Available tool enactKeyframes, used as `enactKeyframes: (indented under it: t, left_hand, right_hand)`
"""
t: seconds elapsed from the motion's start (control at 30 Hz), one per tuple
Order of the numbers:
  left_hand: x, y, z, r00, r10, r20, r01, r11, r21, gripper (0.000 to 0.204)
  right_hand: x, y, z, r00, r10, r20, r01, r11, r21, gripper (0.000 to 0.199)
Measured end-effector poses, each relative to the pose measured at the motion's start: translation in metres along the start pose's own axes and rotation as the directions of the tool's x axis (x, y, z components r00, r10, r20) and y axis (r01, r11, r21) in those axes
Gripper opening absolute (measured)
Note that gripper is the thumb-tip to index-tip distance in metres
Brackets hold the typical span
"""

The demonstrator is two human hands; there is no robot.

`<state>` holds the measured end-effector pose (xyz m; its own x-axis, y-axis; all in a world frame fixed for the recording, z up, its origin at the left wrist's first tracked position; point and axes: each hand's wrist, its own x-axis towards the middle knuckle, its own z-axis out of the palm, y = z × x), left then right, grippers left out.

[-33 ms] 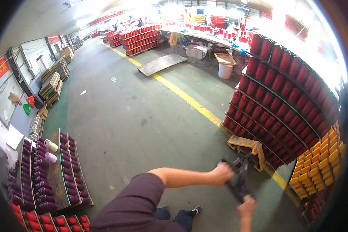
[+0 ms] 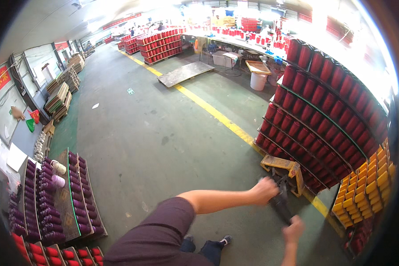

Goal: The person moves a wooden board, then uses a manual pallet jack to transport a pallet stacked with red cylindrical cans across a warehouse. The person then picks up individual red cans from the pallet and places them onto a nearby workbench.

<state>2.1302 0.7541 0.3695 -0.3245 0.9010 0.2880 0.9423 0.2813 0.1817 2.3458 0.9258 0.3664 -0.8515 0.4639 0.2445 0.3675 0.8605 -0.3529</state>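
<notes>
We close both fists, left hand (image 2: pixel 265 190) above right hand (image 2: pixel 293 229), round the black pallet-jack handle (image 2: pixel 280 205), whose yellow steel base (image 2: pixel 283 167) sits under the stacked red yarn-cone pallet (image 2: pixel 323 115), apparently to steer.

purple spools (image 2: pixel 44 199) stacked at left, a bare wooden pallet (image 2: pixel 185 73) beyond the yellow floor line (image 2: pixel 213 113).

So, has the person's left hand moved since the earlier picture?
Yes, slightly. The left hand, closed on the black handle, has shifted right, nearer to the yellow pallet jack frame, which stays in place.
</notes>
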Motion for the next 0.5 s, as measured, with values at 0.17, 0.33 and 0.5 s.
enactKeyframes:
  t: [0.17, 0.33, 0.5]
  left_hand:
    - [0.104, -0.031, -0.028, 0.916, -0.051, -0.398, 0.017, 0.996, -0.089, 0.037]
    - [-0.035, 0.002, 0.043, 0.908, 0.105, -0.407, -0.102, 0.994, 0.029, 0.045]
    - [-0.250, 0.024, 0.140, 0.965, 0.045, 0.257, -0.028, 0.997, -0.069, 0.036]
  right_hand:
    - [0.109, 0.007, -0.043, 0.967, -0.117, -0.227, 0.090, 0.988, -0.126, 0.015]
    - [-0.037, 0.005, 0.029, 0.958, -0.209, -0.197, 0.164, 0.961, -0.222, 0.012]
    - [-0.207, -0.024, 0.163, 0.884, -0.030, 0.467, 0.080, 0.993, -0.088, 0.013]
